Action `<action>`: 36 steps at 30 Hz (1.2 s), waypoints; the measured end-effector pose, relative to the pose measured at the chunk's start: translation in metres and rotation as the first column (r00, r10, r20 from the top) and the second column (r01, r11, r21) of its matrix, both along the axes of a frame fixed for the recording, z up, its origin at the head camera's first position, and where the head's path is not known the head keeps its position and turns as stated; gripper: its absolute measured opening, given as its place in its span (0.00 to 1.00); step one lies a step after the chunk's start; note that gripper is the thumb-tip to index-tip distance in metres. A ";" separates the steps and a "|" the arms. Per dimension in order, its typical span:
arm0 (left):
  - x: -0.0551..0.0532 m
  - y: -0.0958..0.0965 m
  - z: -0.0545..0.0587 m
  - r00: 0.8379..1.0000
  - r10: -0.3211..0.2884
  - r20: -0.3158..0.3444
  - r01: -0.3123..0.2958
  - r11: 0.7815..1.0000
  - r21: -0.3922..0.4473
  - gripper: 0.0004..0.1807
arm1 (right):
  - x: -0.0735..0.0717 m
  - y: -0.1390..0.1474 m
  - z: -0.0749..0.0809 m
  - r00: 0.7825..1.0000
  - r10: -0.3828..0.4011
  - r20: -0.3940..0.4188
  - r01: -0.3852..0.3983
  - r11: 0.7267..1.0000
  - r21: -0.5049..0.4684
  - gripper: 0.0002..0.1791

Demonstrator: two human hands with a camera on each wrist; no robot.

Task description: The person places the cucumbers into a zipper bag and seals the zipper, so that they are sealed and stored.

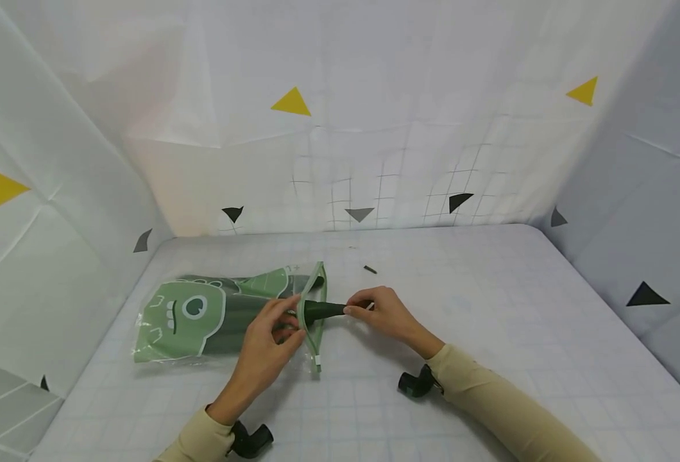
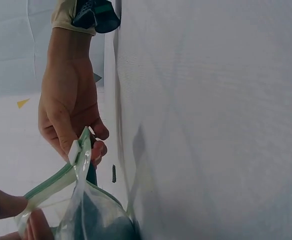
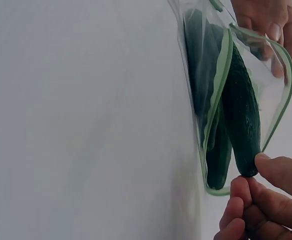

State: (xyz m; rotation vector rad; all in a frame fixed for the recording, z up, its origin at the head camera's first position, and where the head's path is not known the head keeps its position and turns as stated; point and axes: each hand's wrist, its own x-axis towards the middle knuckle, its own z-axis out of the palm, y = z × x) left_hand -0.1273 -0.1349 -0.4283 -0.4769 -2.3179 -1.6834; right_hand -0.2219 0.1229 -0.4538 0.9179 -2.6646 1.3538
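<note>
A clear zip bag (image 1: 210, 314) with a green cartoon face printed on it lies on its side on the table, mouth toward the right. Several dark green cucumbers are inside. One cucumber (image 1: 327, 310) pokes partly out through the mouth; its tip is pinched between thumb and fingers of my right hand (image 1: 383, 311). My left hand (image 1: 267, 343) holds the bag by its mouth. In the left wrist view its thumb and fingers pinch the green zip edge (image 2: 51, 182). Another cucumber (image 3: 218, 160) lies beside the pinched one, within the bag, in the right wrist view.
A small dark scrap (image 1: 370, 269) lies on the table (image 1: 490, 308) behind my right hand. White sheeting with yellow and black triangles surrounds the table at the back and sides. A black wrist device (image 1: 416, 383) hangs at each cuff.
</note>
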 end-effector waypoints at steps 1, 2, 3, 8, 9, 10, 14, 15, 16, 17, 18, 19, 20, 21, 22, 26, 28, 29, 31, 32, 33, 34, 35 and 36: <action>0.000 0.000 0.000 1.000 0.001 -0.002 -0.001 1.000 0.000 0.32 | 0.000 -0.002 0.000 1.000 0.002 0.003 -0.002 1.000 -0.005 0.07; 0.000 0.000 0.000 1.000 0.002 -0.004 -0.002 1.000 0.001 0.32 | 0.000 -0.004 0.000 1.000 0.006 0.005 -0.006 1.000 -0.011 0.08; 0.000 0.000 0.000 1.000 0.002 -0.003 -0.002 1.000 0.004 0.32 | 0.001 -0.006 0.000 1.000 0.010 0.008 -0.010 1.000 -0.016 0.08; 0.000 0.000 0.000 1.000 0.003 0.005 -0.003 1.000 0.005 0.32 | 0.001 -0.014 -0.002 0.999 0.012 0.034 -0.011 0.999 -0.036 0.09; 0.000 -0.001 0.000 1.000 0.003 0.008 -0.003 1.000 0.006 0.32 | 0.001 -0.016 -0.003 0.999 0.010 0.040 -0.009 0.999 -0.038 0.08; 0.000 -0.001 0.000 1.000 0.001 0.009 -0.002 1.000 0.005 0.31 | 0.001 -0.018 -0.003 0.999 0.010 0.046 -0.009 0.999 -0.042 0.08; 0.000 -0.001 0.000 1.000 -0.006 0.012 0.006 1.000 0.008 0.31 | 0.001 -0.026 -0.005 0.999 0.020 0.048 -0.018 0.998 -0.052 0.08; 0.000 -0.001 0.000 1.000 -0.008 0.011 0.008 1.000 0.007 0.31 | 0.001 -0.028 -0.005 0.999 0.025 0.044 -0.022 0.998 -0.056 0.08; 0.000 -0.001 0.000 1.000 -0.009 0.011 0.009 1.000 0.004 0.31 | 0.000 -0.031 -0.005 0.999 0.029 0.039 -0.026 0.998 -0.060 0.08; 0.000 -0.001 0.000 1.000 -0.010 0.011 0.010 1.000 0.003 0.31 | 0.000 -0.033 -0.005 0.999 0.033 0.032 -0.031 0.998 -0.063 0.08; 0.000 -0.001 0.000 1.000 -0.010 0.011 0.010 1.000 0.001 0.31 | 0.000 -0.036 -0.004 0.999 0.038 0.027 -0.036 0.997 -0.068 0.08; 0.000 -0.001 0.000 1.000 -0.010 0.013 0.010 1.000 -0.002 0.31 | 0.001 -0.038 -0.004 0.999 0.043 0.022 -0.041 0.996 -0.074 0.08; 0.000 -0.001 0.000 1.000 -0.010 0.014 0.010 1.000 -0.005 0.31 | 0.001 -0.041 -0.004 0.999 0.047 0.018 -0.046 0.996 -0.075 0.08; 0.000 -0.001 0.000 1.000 -0.010 0.016 0.010 1.000 -0.006 0.31 | 0.001 -0.044 -0.003 0.999 0.052 0.014 -0.050 0.996 -0.079 0.08; 0.000 -0.002 0.000 1.000 -0.010 0.019 0.010 1.000 -0.007 0.31 | 0.001 -0.047 -0.002 0.998 0.055 0.012 -0.054 0.995 -0.081 0.09; 0.000 -0.002 0.001 1.000 -0.014 0.028 0.014 1.000 -0.008 0.31 | 0.001 -0.058 -0.001 0.998 0.066 0.010 -0.065 0.995 -0.079 0.09; 0.000 -0.002 0.001 0.999 -0.016 0.030 0.016 1.000 -0.008 0.31 | 0.001 -0.063 -0.001 0.997 0.076 0.000 -0.075 0.994 -0.076 0.08; 0.000 -0.002 0.001 0.999 -0.016 0.031 0.016 1.000 -0.008 0.31 | 0.001 -0.065 -0.001 0.997 0.081 -0.004 -0.081 0.994 -0.074 0.08; 0.000 -0.002 0.001 0.999 -0.017 0.033 0.017 1.000 -0.008 0.31 | 0.000 -0.069 0.000 0.996 0.092 -0.013 -0.093 0.993 -0.075 0.07; 0.000 -0.002 0.001 0.999 -0.017 0.033 0.017 1.000 -0.007 0.31 | 0.000 -0.070 0.000 0.995 0.097 -0.017 -0.098 0.992 -0.075 0.06; 0.000 -0.002 0.000 0.999 -0.017 0.035 0.017 1.000 -0.008 0.31 | -0.001 -0.071 0.001 0.995 0.102 -0.018 -0.103 0.992 -0.076 0.06; 0.000 -0.002 0.000 0.999 -0.016 0.036 0.017 1.000 -0.009 0.31 | -0.001 -0.071 0.001 0.994 0.108 -0.019 -0.110 0.991 -0.077 0.06; 0.000 -0.002 -0.001 0.999 -0.016 0.036 0.017 1.000 -0.010 0.31 | -0.002 -0.071 0.002 0.993 0.114 -0.013 -0.115 0.991 -0.074 0.06; 0.000 -0.002 -0.002 0.999 -0.016 0.038 0.017 1.000 -0.012 0.31 | -0.003 -0.070 0.002 0.993 0.117 -0.007 -0.117 0.991 -0.069 0.06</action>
